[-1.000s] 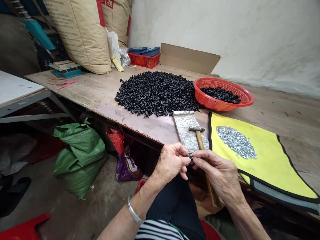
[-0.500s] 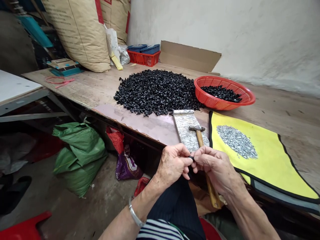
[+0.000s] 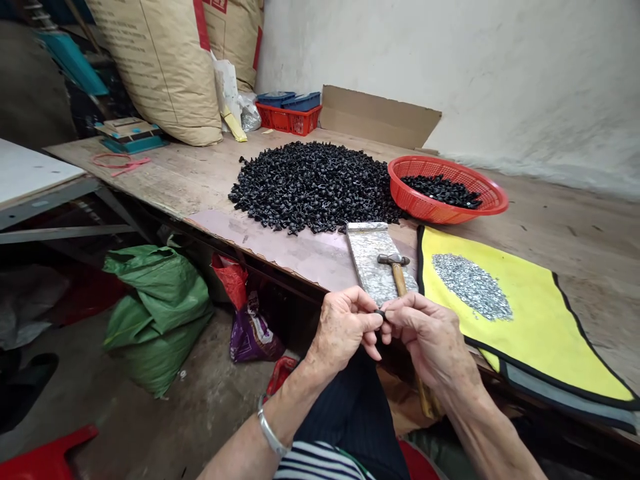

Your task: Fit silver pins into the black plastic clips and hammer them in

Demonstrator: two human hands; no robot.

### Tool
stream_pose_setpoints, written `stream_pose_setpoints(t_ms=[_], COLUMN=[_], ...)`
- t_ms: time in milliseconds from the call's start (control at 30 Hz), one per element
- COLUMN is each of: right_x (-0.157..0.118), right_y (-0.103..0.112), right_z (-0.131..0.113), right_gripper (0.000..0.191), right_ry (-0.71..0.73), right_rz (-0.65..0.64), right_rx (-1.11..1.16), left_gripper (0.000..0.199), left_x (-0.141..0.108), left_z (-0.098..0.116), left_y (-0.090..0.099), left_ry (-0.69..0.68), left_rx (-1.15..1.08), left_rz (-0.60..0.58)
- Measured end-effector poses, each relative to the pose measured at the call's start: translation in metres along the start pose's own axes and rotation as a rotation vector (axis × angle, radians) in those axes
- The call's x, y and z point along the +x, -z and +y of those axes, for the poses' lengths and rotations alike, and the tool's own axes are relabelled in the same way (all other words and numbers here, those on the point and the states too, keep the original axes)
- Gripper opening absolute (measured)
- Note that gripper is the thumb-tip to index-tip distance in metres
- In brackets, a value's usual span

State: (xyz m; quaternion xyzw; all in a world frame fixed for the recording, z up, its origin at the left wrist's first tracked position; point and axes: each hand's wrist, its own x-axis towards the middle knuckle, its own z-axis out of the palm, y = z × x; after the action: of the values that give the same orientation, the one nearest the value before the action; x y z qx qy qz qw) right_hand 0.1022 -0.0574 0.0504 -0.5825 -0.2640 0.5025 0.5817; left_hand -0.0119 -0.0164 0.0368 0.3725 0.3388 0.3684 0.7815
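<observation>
Between the fingertips of both hands is a small black part (image 3: 381,313), mostly covered by the fingers. My left hand (image 3: 345,330) pinches it from the left, and my right hand (image 3: 427,333) pinches it from the right, just in front of the table edge. Behind the hands a hammer (image 3: 399,273) lies with its head on a worn metal plate (image 3: 367,250); its handle runs under my right hand and past the edge. A large heap of black parts (image 3: 315,183) lies beyond the plate. Small silvery metal pieces (image 3: 473,287) are spread on a yellow cloth (image 3: 543,333) to the right.
A red plastic basket (image 3: 450,212) with black parts stands right of the heap. Farther back are a red crate (image 3: 290,120) with blue boxes, a cardboard sheet (image 3: 380,113) and large paper sacks (image 3: 155,67). A green sack (image 3: 157,313) stands on the floor at left.
Both hands keep their pinch on the small black part and have shifted very slightly left. The view has moved a little; the hammer and heap lie as before.
</observation>
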Motion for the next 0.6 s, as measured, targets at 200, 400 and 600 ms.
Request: stream_pose_setpoints(t_ms=[200, 400, 600], right_x=[0.000, 0.001, 0.005], right_y=[0.008, 0.031, 0.043], right_z=[-0.004, -0.006, 0.017], right_gripper=[0.017, 0.030, 0.035], right_ry=[-0.014, 0.213, 0.300], right_rz=[-0.001, 0.231, 0.234], right_rx=[-0.083, -0.733, -1.281], left_gripper=[0.014, 0.016, 0.018], left_x=[0.003, 0.009, 0.028], left_z=[0.005, 0.005, 0.005], left_y=[0.001, 0.004, 0.013], left_ry=[0.002, -0.029, -0.050], left_rx=[0.005, 0.008, 0.025], left_rz=[-0.031, 0.006, 0.045])
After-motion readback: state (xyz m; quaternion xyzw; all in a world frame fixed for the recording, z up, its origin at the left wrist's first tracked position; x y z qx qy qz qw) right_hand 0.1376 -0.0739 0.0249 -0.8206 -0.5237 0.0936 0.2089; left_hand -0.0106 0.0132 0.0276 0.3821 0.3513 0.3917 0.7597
